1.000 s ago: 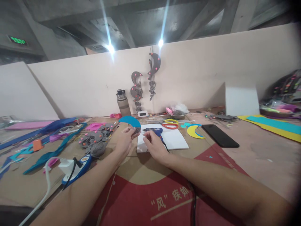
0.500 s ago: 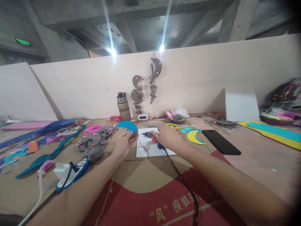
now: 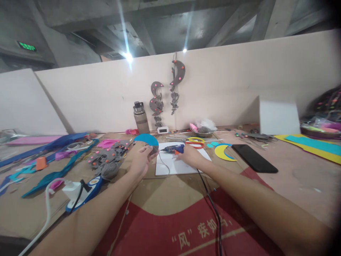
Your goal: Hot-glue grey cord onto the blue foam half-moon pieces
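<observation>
Here, two bare hands work above a craft-strewn table (image 3: 301, 199), its surface partly covered by a sheet of cardboard (image 3: 165, 193) printed red toward the near edge. The left hand (image 3: 142, 160) pinches a rounded blue piece (image 3: 146, 139) between thumb and fingers, holding it just off the left edge of a white board (image 3: 170, 168); a small grey patch (image 3: 153, 150) shows beside the fingertips. A thin grey string (image 3: 167, 165) loops across the board near its left edge.

The right hand (image 3: 190, 154) curls around the handle of a blue glue gun (image 3: 172, 149) over the far part of the board, the nozzle aimed toward the blue piece but apart from it. Whether a finger presses the orange trigger, or the gun touches the board, cannot be told. A black cord (image 3: 210, 199) runs from below that hand to the surface's near edge.

Scissors (image 3: 196, 143) with yellow and red handles lie by the board's far right corner, followed rightward by a yellow crescent (image 3: 220, 153) and a black phone (image 3: 254, 158). A bottle (image 3: 141, 122), a small clock (image 3: 163, 130) and a bowl (image 3: 203, 134) line the far edge. Toward the left edge sit grey felt scraps (image 3: 106, 154), a yarn ball (image 3: 110, 170) and a power strip (image 3: 87, 195).
</observation>
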The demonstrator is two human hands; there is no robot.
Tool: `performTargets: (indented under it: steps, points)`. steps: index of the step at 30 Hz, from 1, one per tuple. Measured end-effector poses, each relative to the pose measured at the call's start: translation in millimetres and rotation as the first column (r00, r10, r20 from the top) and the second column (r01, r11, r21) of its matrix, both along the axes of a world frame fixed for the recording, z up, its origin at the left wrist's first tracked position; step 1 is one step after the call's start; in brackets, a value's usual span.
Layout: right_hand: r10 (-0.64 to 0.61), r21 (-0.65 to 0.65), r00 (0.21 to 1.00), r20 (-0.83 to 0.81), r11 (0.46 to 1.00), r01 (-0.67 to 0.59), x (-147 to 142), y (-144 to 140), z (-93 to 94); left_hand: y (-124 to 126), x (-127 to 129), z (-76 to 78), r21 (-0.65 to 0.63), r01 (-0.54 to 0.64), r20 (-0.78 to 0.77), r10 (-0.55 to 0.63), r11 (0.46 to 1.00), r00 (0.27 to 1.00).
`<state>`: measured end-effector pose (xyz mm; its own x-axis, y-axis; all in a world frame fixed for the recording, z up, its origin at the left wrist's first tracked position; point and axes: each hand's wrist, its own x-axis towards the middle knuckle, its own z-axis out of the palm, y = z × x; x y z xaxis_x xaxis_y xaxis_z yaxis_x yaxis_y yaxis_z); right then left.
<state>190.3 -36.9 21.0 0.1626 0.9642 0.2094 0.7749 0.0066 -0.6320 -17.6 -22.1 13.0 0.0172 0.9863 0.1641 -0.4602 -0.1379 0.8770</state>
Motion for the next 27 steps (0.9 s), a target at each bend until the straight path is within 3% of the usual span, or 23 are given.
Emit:
performTargets:
  steps: [6, 10, 12, 18, 27]
  points:
    - [0.006, 0.105, 0.974, -0.226, 0.994, 0.018, -9.7, 3.8, 1.6, -1.4, 0.8, 2.5, 0.007, -0.025, -0.073, 0.025, 1.000, 0.997]
    - [0.105, 0.361, 0.903, -0.417, 0.931, 0.059, -25.0, -11.9, -2.7, 0.2, 0.0, 2.8, 0.019, -0.054, -0.107, 0.056, 0.998, 0.993]
    - [0.178, 0.416, 0.877, -0.446, 0.909, 0.028, -30.9, -20.0, -6.4, 1.4, -0.5, 1.7, 0.028, -0.057, -0.103, 0.060, 0.998, 0.993]
    - [0.482, 0.500, 0.825, -0.296, 0.814, -0.296, -35.9, -32.4, -14.7, 4.4, -0.3, -1.7, 0.017, -0.078, -0.138, 0.080, 0.997, 0.987]
    - [0.385, 0.407, 0.913, -0.134, 0.862, -0.303, -34.7, -30.4, -15.7, 5.0, 0.5, -1.9, 0.011, -0.109, -0.137, 0.110, 0.994, 0.984]
